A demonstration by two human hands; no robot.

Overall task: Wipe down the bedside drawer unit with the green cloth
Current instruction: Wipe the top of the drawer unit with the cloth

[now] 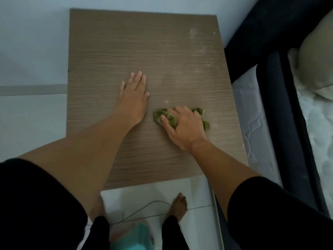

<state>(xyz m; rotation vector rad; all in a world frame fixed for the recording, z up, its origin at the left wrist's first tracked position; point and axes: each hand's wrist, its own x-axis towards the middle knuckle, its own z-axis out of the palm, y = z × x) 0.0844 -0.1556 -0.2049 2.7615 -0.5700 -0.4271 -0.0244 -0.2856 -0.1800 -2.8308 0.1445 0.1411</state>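
The bedside drawer unit (111, 42) fills the middle of the head view; only its brown wood-grain top shows. Pale dusty smears lie on its right half and far right corner. My left hand (134, 91) rests flat on the top near the middle, fingers straight and together. My right hand (185, 125) grips the bunched green cloth (205, 124) against the top, right of centre. Cloth sticks out past my fingers on both sides. The drawers below are hidden.
A dark bed frame (281, 109) with a white quilted mattress (252, 109) and a pillow (317, 56) stands right beside the unit. Pale wall lies behind and left. My bare feet (179, 204), a thin cable (144, 207) and a teal object (133, 237) are on the tiled floor in front.
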